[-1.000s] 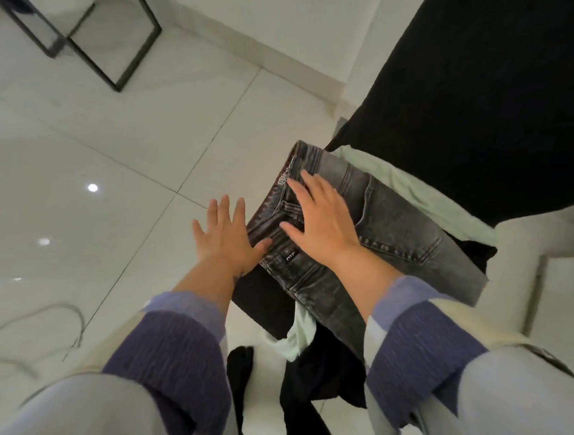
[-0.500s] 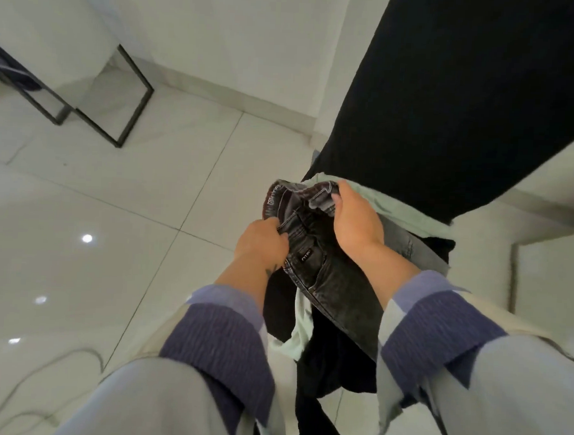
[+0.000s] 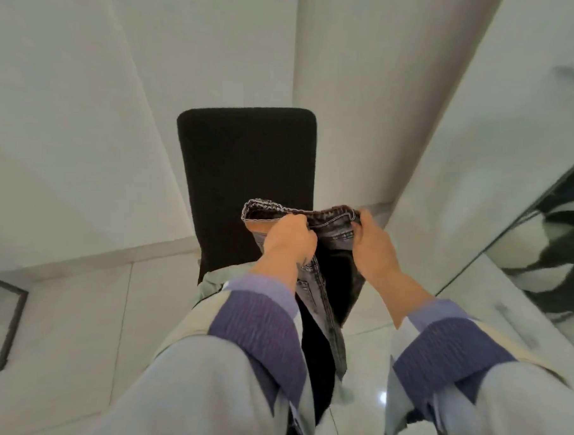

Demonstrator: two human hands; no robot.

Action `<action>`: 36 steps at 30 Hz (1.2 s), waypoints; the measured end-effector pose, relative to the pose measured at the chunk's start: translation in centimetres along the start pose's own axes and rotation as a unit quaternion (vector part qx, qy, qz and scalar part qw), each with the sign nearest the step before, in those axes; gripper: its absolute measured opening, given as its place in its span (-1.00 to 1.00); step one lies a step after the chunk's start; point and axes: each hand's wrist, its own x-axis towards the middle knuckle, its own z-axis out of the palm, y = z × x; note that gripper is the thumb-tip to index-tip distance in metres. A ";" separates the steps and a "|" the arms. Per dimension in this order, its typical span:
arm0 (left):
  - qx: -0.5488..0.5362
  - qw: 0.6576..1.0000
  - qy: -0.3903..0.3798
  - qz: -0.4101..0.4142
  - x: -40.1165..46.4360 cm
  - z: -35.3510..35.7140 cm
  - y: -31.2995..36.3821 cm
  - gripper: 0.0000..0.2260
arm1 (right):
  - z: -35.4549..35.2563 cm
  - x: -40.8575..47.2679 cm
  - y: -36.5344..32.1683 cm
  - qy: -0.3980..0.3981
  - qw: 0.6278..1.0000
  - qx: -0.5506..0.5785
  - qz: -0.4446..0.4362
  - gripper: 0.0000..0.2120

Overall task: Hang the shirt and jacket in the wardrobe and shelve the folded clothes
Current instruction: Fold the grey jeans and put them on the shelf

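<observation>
I hold a pair of dark grey jeans (image 3: 321, 294) up by the waistband in front of a black chair (image 3: 245, 169). My left hand (image 3: 288, 240) grips the waistband's left part. My right hand (image 3: 373, 247) grips its right end. The legs hang down between my forearms. A pale green garment (image 3: 212, 281) lies on the chair seat, mostly hidden behind my left sleeve.
White walls rise behind the chair. A mirrored panel (image 3: 548, 235) runs along the right side. A black metal frame (image 3: 7, 330) stands on the white tiled floor at the far left.
Both hands went from resting flat on the folded jeans to gripping the waistband, then lifted the jeans off the chair. My view has tilted up toward the chair back and wall.
</observation>
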 end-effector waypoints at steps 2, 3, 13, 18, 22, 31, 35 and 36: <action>0.000 0.999 0.016 0.050 -0.1 -0.7 4.3 -0.75 | -4.4 -0.2 0.6 0.039 0.999 0.010 0.009 -0.88; -0.005 0.997 0.025 0.068 -0.2 -1.1 6.4 -0.75 | -6.6 -0.2 0.9 0.063 0.998 0.013 0.008 -0.88; -0.092 0.964 0.147 0.202 -2.1 -6.6 27.4 -0.79 | -30.2 -1.0 3.0 0.286 0.958 0.015 0.000 -0.80; -0.088 0.949 0.162 0.257 -4.3 -6.7 35.0 -0.79 | -39.4 -3.1 5.0 0.350 0.937 -0.011 -0.002 -0.75; -0.099 0.937 0.169 0.289 -5.8 -5.5 38.9 -0.79 | -43.4 -4.6 6.6 0.377 0.926 -0.018 0.015 -0.74; -0.187 0.913 0.127 0.340 -9.9 -3.9 46.6 -0.76 | -43.2 -5.8 5.7 0.313 0.933 0.178 0.015 -0.75; -0.246 0.911 0.068 0.323 -10.5 -4.8 47.2 -0.75 | -44.2 -7.0 5.2 0.222 0.931 0.291 0.016 -0.82; -0.248 0.910 0.066 0.327 -10.7 -5.0 47.2 -0.76 | -44.5 -7.3 5.1 0.195 0.932 0.304 0.011 -0.85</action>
